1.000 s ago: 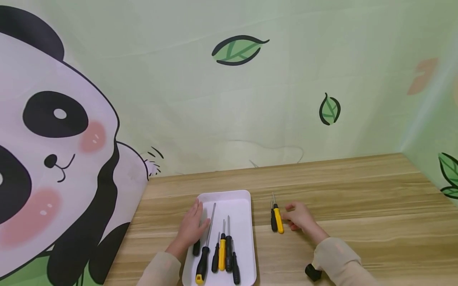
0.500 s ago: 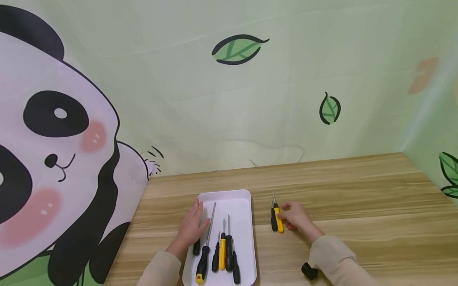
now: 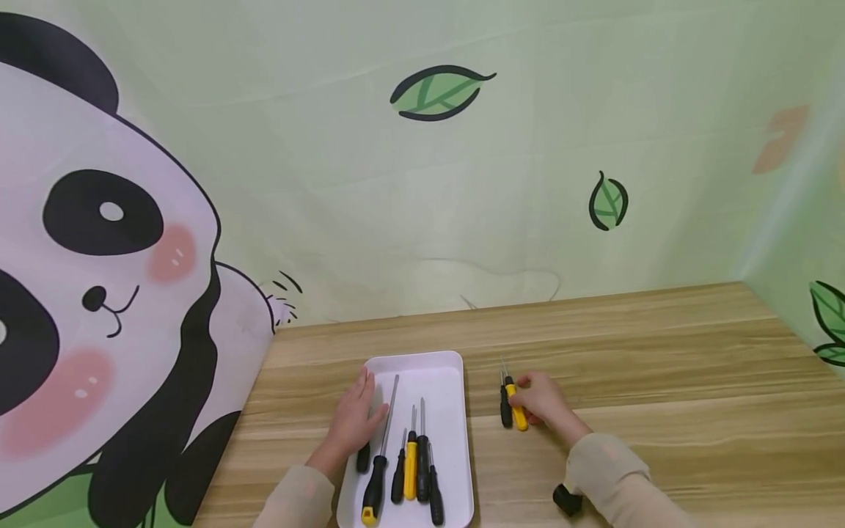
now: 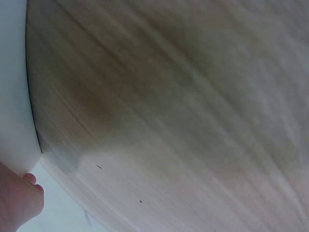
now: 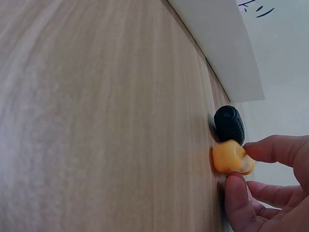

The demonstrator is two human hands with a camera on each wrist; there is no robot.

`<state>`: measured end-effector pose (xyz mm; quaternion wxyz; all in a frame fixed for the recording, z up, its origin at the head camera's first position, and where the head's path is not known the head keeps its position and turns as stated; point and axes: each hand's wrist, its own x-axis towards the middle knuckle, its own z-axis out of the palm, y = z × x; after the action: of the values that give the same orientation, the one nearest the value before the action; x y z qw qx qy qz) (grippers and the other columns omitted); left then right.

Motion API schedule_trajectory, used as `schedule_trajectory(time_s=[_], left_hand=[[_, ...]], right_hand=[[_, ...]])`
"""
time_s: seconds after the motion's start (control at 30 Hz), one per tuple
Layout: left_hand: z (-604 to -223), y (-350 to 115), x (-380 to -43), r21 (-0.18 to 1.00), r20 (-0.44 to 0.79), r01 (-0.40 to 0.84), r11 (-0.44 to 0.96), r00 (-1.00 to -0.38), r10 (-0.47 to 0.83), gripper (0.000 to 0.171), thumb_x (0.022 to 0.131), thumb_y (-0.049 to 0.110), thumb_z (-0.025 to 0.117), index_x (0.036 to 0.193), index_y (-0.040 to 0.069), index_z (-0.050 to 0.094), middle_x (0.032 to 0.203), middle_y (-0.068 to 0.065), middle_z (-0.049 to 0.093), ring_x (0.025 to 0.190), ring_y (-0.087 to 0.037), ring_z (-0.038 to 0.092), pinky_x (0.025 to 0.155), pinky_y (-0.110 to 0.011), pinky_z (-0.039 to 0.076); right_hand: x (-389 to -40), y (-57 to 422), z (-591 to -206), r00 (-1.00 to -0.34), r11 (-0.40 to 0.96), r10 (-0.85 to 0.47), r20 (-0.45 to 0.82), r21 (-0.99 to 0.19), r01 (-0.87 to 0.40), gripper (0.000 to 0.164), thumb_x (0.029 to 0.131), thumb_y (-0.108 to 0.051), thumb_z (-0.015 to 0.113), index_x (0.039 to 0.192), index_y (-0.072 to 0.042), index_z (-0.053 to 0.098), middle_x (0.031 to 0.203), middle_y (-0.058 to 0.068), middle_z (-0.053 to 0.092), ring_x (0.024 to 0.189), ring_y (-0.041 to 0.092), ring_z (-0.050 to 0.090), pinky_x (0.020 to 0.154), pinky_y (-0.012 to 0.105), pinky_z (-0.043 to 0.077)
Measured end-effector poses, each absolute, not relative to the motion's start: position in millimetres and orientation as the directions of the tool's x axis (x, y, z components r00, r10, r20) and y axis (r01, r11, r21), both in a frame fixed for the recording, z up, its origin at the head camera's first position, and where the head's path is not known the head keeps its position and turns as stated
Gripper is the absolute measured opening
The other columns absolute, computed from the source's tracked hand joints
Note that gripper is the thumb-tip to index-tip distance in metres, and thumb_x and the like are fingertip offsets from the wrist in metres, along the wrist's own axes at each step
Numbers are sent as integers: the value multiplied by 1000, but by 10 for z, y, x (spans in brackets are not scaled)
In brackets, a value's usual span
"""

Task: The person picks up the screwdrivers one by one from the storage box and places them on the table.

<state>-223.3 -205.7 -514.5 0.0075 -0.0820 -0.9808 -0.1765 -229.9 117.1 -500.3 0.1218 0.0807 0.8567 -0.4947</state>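
Observation:
My right hand pinches a yellow-handled screwdriver between thumb and forefinger, right of the tray; the yellow handle end shows between the fingertips in the right wrist view. Just left of it a small black screwdriver lies on the table. My left hand rests on the left edge of a white tray, fingers straight and thumb reaching over the inside. Within the tray lie a long black-and-yellow screwdriver, a yellow one and several black ones. Another black handle is partly hidden under my left hand.
The wooden table meets a printed cloth backdrop at the back and right, with a panda figure on the left. A black object sits at the right wrist, by the sleeve.
My right hand has moved slightly left and taken hold of the yellow-handled screwdriver, whose handle end has swung a little right. The left hand and tray have stayed put.

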Motion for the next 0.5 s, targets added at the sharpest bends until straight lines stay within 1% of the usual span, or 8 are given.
schedule_trajectory(time_s=[0.13, 0.3, 0.5], left_hand=[[-5154, -2065, -2233, 353, 49, 168, 921, -986, 161, 68, 88, 37, 49, 139, 0, 22, 148, -13, 11, 134, -30, 19, 108, -47, 20], [-5171, -2077, -2236, 354, 70, 187, 916, -982, 173, 68, 88, 36, 49, 138, -1, 22, 148, -14, 12, 134, -31, 20, 107, -47, 21], [-5177, -2083, -2236, 358, 79, 194, 913, -981, 178, 68, 88, 35, 49, 138, -1, 23, 148, -15, 13, 134, -31, 21, 106, -49, 21]], right_hand=[[-2305, 1174, -5000, -960, 511, 16, -280, -823, 248, 44, 70, -6, 65, 110, 8, 51, 74, 12, 55, 41, 10, 44, 39, 22, 45], [-2313, 1185, -5019, -964, 505, 15, -266, -830, 237, 41, 69, -5, 65, 106, 7, 52, 67, 9, 53, 39, 9, 43, 37, 21, 44], [-2316, 1210, -5045, -960, 467, 20, -279, -846, 256, 35, 70, -4, 65, 101, 6, 52, 59, 5, 51, 37, 8, 42, 36, 20, 42]])
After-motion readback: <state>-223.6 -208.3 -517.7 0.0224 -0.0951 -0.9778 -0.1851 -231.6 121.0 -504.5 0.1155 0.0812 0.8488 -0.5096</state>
